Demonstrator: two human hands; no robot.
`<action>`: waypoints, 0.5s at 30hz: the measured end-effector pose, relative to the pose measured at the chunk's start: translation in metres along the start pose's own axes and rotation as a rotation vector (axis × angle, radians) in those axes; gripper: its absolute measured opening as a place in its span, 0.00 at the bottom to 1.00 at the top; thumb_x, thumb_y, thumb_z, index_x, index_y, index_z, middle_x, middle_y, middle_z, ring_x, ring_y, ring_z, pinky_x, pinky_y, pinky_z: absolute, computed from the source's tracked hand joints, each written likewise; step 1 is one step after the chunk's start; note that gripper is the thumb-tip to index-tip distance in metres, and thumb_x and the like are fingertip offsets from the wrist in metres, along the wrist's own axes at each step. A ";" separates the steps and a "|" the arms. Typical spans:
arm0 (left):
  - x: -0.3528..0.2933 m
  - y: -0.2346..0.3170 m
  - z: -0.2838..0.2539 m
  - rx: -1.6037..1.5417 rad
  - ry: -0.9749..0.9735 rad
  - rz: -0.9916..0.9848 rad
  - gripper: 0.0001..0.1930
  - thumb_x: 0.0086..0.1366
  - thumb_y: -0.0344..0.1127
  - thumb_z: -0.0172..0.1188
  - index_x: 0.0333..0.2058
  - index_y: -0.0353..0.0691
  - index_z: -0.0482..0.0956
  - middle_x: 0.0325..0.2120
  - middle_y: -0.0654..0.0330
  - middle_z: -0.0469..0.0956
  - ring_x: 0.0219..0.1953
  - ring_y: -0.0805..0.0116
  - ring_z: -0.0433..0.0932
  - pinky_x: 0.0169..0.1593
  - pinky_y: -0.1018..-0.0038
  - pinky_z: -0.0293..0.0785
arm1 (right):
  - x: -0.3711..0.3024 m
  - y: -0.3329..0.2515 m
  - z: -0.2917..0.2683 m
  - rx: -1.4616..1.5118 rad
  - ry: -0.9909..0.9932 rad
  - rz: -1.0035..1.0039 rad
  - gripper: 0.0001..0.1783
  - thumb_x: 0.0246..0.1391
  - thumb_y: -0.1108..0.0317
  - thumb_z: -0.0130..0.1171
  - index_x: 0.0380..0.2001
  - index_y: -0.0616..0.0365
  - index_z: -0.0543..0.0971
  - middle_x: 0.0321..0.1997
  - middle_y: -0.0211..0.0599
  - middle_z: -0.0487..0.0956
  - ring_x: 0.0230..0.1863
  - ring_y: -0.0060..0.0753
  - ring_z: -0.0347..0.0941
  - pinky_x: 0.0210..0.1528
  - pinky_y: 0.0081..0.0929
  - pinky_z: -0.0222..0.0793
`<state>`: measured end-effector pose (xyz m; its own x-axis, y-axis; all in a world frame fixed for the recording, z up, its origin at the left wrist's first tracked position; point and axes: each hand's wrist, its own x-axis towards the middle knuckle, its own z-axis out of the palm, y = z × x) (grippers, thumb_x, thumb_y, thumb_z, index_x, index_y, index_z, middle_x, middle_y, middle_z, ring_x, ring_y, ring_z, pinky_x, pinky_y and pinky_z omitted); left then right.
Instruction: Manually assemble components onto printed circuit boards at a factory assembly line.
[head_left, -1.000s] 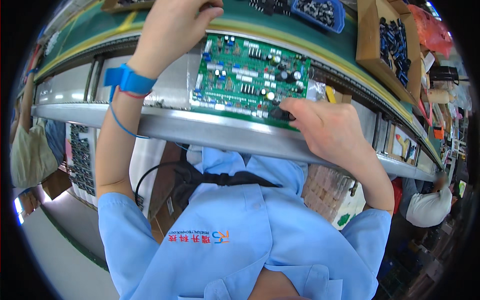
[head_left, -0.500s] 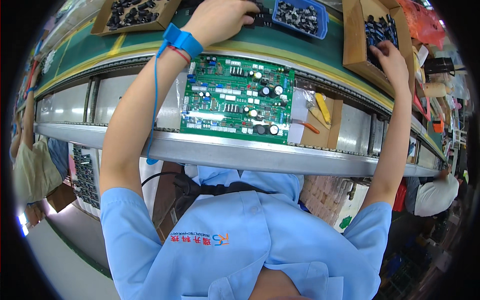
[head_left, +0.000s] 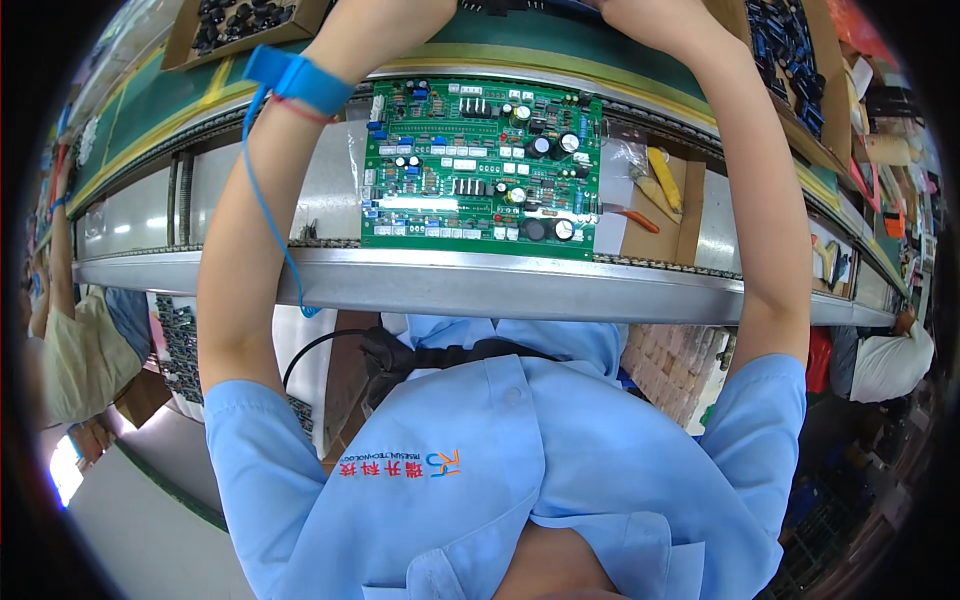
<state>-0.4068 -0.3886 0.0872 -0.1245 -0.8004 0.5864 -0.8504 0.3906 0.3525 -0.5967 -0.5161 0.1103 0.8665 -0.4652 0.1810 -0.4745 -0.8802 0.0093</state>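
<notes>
Since the frame half a second ago, the right hand (head_left: pixel 650 18) has left the cardboard box (head_left: pixel 832 80) of blue-black cylinders and come to the view's top border, near the left hand (head_left: pixel 395 20). Both hands' fingers are mostly cut off there, so I cannot tell whether they are released or grasping anything. Black parts (head_left: pixel 505 6) lie between them.

The circuit board (head_left: pixel 480 165) sits between the forearms, its near edge along the silver front rail (head_left: pixel 500 285). Left of it shows bare metal panel (head_left: pixel 130 205); beyond its far edge runs a strip of green belt (head_left: pixel 530 28). Its long axis goes left to right, nearly parallel to the rail, component side up, with the larger round capacitors (head_left: pixel 568 143) toward the right end. Flat, glossy and rectangular, it carries rows of white connectors (head_left: pixel 470 233). To its right, a cardboard tray (head_left: pixel 690 215) holds a yellow-handled tool (head_left: pixel 664 180).
</notes>
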 end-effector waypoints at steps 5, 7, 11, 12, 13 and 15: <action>-0.018 0.028 -0.028 -0.153 -0.273 -0.088 0.20 0.58 0.19 0.58 0.50 0.38 0.77 0.32 0.55 0.76 0.36 0.65 0.76 0.39 0.73 0.74 | 0.003 0.005 0.003 0.036 -0.054 0.009 0.13 0.46 0.72 0.61 0.38 0.61 0.82 0.39 0.53 0.81 0.47 0.54 0.76 0.50 0.44 0.71; -0.034 0.023 -0.016 -0.212 -0.209 -0.019 0.18 0.59 0.24 0.63 0.49 0.41 0.81 0.28 0.61 0.76 0.34 0.69 0.75 0.40 0.73 0.72 | 0.006 0.002 0.000 0.039 -0.064 0.018 0.13 0.46 0.72 0.62 0.37 0.62 0.82 0.38 0.53 0.81 0.46 0.53 0.77 0.48 0.44 0.71; -0.037 0.056 -0.015 -0.320 -0.290 -0.208 0.28 0.56 0.17 0.61 0.57 0.43 0.76 0.31 0.60 0.77 0.37 0.68 0.77 0.45 0.71 0.77 | 0.002 -0.002 -0.002 0.045 -0.050 0.072 0.11 0.45 0.70 0.64 0.34 0.60 0.83 0.36 0.50 0.82 0.43 0.52 0.78 0.45 0.44 0.72; -0.038 0.057 -0.013 -0.317 -0.300 -0.167 0.32 0.54 0.16 0.61 0.59 0.44 0.74 0.31 0.59 0.78 0.35 0.66 0.78 0.43 0.70 0.77 | 0.001 -0.001 -0.001 0.049 -0.055 0.076 0.11 0.45 0.70 0.64 0.34 0.60 0.83 0.36 0.50 0.82 0.43 0.52 0.78 0.45 0.44 0.72; -0.039 0.060 -0.012 -0.319 -0.307 -0.168 0.32 0.54 0.16 0.61 0.59 0.44 0.74 0.31 0.59 0.78 0.35 0.66 0.78 0.43 0.70 0.77 | 0.000 0.000 0.000 0.072 -0.016 0.073 0.10 0.45 0.70 0.64 0.33 0.60 0.83 0.36 0.49 0.82 0.42 0.52 0.78 0.45 0.43 0.72; -0.040 0.066 -0.009 -0.192 -0.304 -0.106 0.33 0.54 0.16 0.61 0.59 0.45 0.73 0.31 0.59 0.78 0.34 0.64 0.77 0.42 0.69 0.76 | -0.002 0.002 0.002 0.102 0.019 0.078 0.09 0.46 0.69 0.63 0.33 0.59 0.83 0.35 0.49 0.82 0.42 0.52 0.78 0.44 0.42 0.73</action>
<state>-0.4537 -0.3268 0.0935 -0.2113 -0.9282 0.3062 -0.7592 0.3532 0.5467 -0.5993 -0.5174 0.1077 0.8238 -0.5319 0.1962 -0.5216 -0.8467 -0.1053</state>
